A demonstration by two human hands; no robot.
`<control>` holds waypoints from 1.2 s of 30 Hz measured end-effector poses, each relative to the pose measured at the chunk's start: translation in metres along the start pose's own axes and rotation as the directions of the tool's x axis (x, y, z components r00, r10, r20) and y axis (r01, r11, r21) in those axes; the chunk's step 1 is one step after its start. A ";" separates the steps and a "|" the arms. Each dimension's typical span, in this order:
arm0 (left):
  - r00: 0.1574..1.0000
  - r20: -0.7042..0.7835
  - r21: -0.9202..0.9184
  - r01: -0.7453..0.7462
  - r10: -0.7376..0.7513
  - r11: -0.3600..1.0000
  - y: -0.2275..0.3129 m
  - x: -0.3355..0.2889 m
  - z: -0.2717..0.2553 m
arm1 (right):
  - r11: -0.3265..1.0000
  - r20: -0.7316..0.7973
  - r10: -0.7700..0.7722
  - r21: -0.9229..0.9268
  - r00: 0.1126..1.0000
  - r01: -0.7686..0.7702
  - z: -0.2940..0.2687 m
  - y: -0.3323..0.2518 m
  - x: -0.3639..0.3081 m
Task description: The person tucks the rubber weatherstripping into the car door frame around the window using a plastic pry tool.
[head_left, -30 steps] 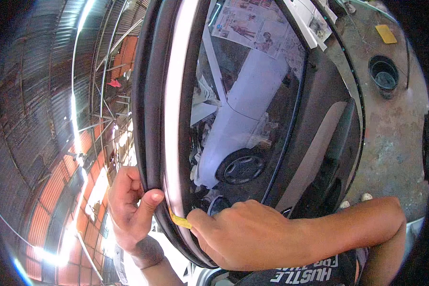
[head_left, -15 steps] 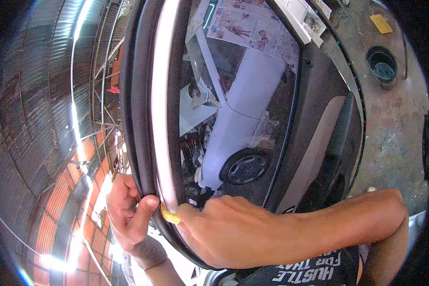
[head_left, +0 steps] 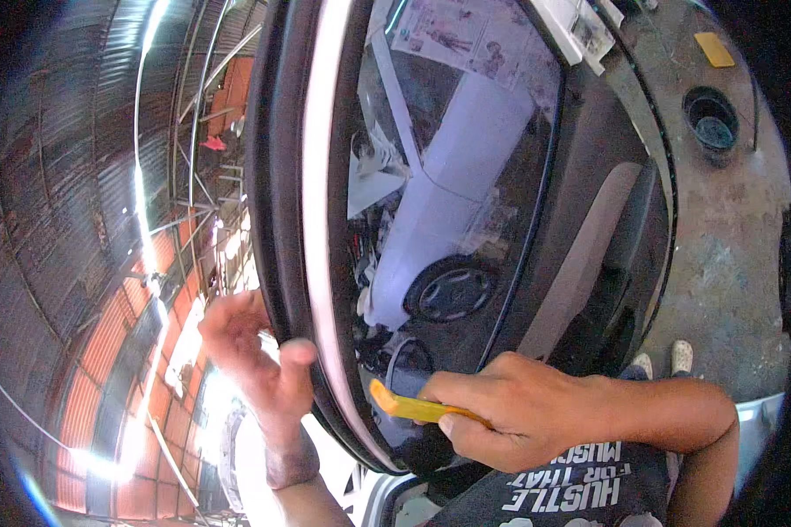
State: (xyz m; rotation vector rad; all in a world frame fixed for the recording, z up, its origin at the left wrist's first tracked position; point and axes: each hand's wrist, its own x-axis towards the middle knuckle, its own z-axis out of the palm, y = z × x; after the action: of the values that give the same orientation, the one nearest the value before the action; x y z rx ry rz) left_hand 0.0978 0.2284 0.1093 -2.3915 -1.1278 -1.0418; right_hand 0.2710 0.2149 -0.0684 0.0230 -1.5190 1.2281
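Observation:
My right hand (head_left: 532,411) is closed around a yellow pry tool (head_left: 409,407) with a flat, slightly bent tip pointing left. The tool is held over the lower part of the car door glass (head_left: 466,351), apart from the frame. At the outer edge of the door, my left hand (head_left: 259,356) is beside the black rubber weatherstrip (head_left: 281,202), thumb and fingers apart, with nothing seen in it. A bare white strip (head_left: 322,176) runs along the frame between the weatherstrip and the glass.
Through the glass show a pale car body panel (head_left: 453,167) and a wheel (head_left: 453,288). Newspaper sheets (head_left: 457,35) cover parts at the top. A black bucket (head_left: 712,123) and a yellow block (head_left: 714,50) are on the stained floor (head_left: 721,255) at right.
My right hand has drawn the yellow pry tool away from the door frame, to the right. My left hand has loosened from the weatherstrip and opened. The view has shifted slightly.

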 end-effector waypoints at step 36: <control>0.841 0.168 0.165 0.490 -0.515 0.856 0.024 -0.064 -0.070 | 0.970 0.094 0.001 -0.244 0.996 0.022 0.057 0.029 0.026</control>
State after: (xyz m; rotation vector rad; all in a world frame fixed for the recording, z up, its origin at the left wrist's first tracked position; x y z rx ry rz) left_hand 0.0542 0.1405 0.1123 -2.1941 -1.9141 -0.8415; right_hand 0.2040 0.2041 -0.0588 -0.0749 -1.7413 1.0355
